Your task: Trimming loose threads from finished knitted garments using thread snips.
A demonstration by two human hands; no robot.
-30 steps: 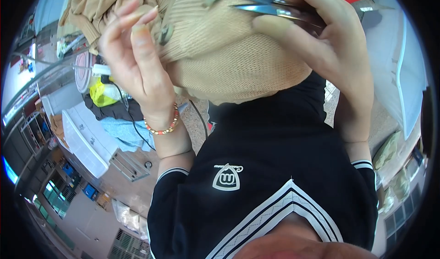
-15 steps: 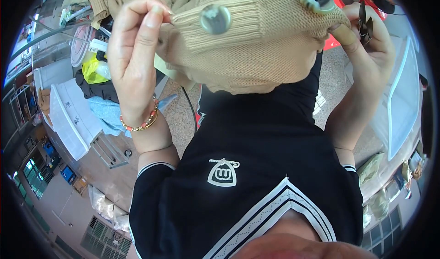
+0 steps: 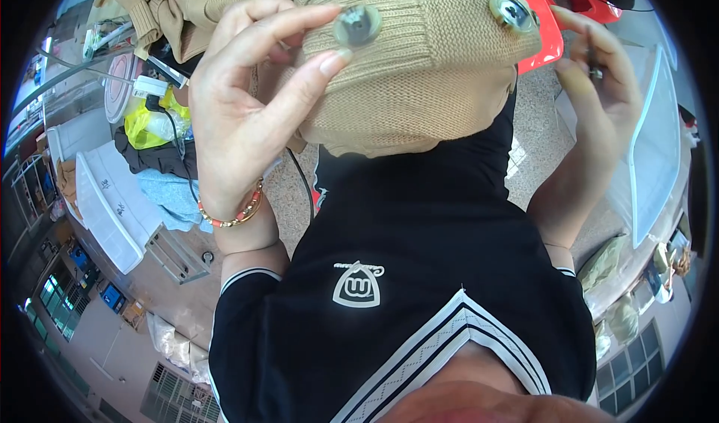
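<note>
A beige knitted garment (image 3: pixel 419 101) with a ribbed band lies across my lap. Two large marbled buttons show on it, a blurred one (image 3: pixel 357 25) on the ribbing and another (image 3: pixel 514 13) nearer its right side. My left hand (image 3: pixel 258 86) has its thumb and index fingertip at opposite edges of the blurred button; its other fingers curl behind, partly hidden. To the right of the cloth, apart from it, my right hand (image 3: pixel 603 86) curls around small dark metal thread snips (image 3: pixel 595 70), mostly covered by the fingers.
More beige knitwear (image 3: pixel 172 11) is heaped at the far left. A red plastic stool (image 3: pixel 541 30) stands beyond the garment. White plastic bins flank me, left (image 3: pixel 108 202) and right (image 3: pixel 651 161). A power strip (image 3: pixel 150 86) with a cable lies near a yellow bag (image 3: pixel 146 123).
My left hand has moved right from the band's edge to the button. My right hand has come away from the garment, and the snips have turned, showing less of their blades.
</note>
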